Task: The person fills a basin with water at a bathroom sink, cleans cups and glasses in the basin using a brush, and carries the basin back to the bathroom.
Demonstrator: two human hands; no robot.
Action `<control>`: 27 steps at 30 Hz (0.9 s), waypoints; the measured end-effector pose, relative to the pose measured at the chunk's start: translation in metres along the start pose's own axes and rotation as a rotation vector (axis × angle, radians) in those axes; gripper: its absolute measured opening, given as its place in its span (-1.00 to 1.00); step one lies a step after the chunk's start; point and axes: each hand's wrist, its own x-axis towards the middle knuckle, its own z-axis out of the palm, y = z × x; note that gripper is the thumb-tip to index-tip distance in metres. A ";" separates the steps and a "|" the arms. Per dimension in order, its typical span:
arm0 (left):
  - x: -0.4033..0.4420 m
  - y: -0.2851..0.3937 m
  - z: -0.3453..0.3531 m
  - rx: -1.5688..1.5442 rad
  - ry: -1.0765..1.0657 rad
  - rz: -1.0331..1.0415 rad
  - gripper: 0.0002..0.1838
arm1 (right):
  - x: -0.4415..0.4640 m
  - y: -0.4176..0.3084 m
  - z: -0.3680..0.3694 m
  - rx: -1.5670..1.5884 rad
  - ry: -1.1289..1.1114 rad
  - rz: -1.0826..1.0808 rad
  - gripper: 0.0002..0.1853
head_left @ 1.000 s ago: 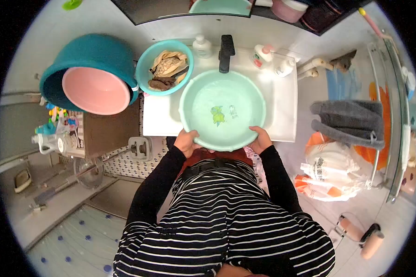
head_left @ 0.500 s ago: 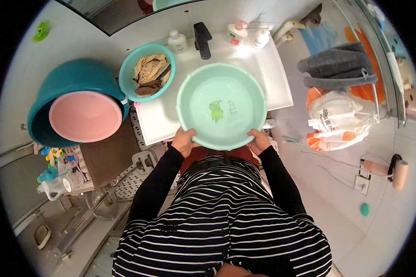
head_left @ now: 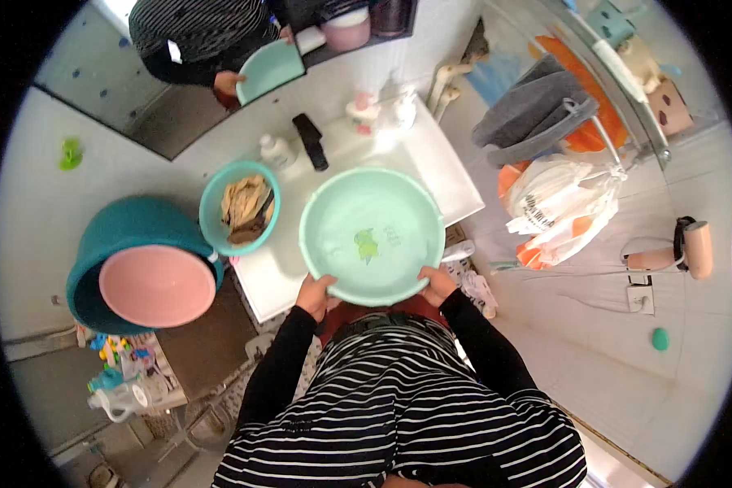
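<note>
A pale green washbasin with a printed cartoon figure on its bottom is held level in front of my body, over the front of the white sink. My left hand grips its near rim on the left, thumb over the edge. On the near right, my right hand clasps the same rim. Whether there is water inside I cannot tell. Left of it, a smaller turquoise basin holds bunched tan and brown cloth. Behind the green basin stands the black faucet.
A pink basin sits inside a large teal tub at left. White bottles and a pump bottle line the sink's back. A grey towel and a white-orange bag hang at right. The mirror is above.
My view has tilted up and turned, so more of the mirror shows and the sink and basins sit lower in the picture. Both hands still hold the green washbasin.
</note>
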 end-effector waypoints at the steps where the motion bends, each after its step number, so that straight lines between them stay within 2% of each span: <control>1: -0.004 0.010 0.007 0.094 0.033 -0.016 -0.42 | -0.009 -0.008 0.010 0.009 0.020 -0.008 -0.47; 3: -0.012 0.021 0.031 0.059 0.088 0.050 -0.46 | -0.005 -0.009 0.000 0.018 -0.040 -0.055 -0.47; 5: -0.016 0.036 0.042 0.236 0.064 0.034 -0.50 | -0.010 -0.019 -0.002 0.021 -0.040 -0.072 -0.46; 6: 0.000 0.024 0.035 0.230 0.083 0.122 -0.52 | -0.010 -0.022 -0.008 0.007 -0.048 -0.081 -0.45; 7: 0.002 0.030 0.039 0.326 0.066 0.189 -0.50 | -0.013 -0.033 -0.005 -0.006 -0.054 -0.089 -0.45; 9: 0.001 0.043 0.051 0.441 0.103 0.121 -0.49 | -0.019 -0.045 -0.007 -0.023 -0.035 -0.089 -0.41; 15: 0.022 0.063 0.065 0.622 0.142 0.261 -0.41 | -0.033 -0.065 -0.007 0.117 0.002 -0.136 -0.36; 19: 0.011 0.105 0.086 1.253 0.328 0.491 -0.35 | -0.044 -0.077 -0.007 0.034 0.051 -0.154 -0.37; 23: 0.013 0.143 0.107 1.434 0.497 0.729 -0.39 | -0.028 -0.068 -0.027 0.153 0.019 -0.199 -0.43; 24: 0.010 0.153 0.116 1.509 0.531 0.927 -0.57 | -0.030 -0.068 -0.030 0.151 0.016 -0.221 -0.43; 27: 0.018 0.200 0.149 1.440 0.392 1.378 -0.78 | -0.031 -0.072 -0.031 0.166 0.014 -0.255 -0.45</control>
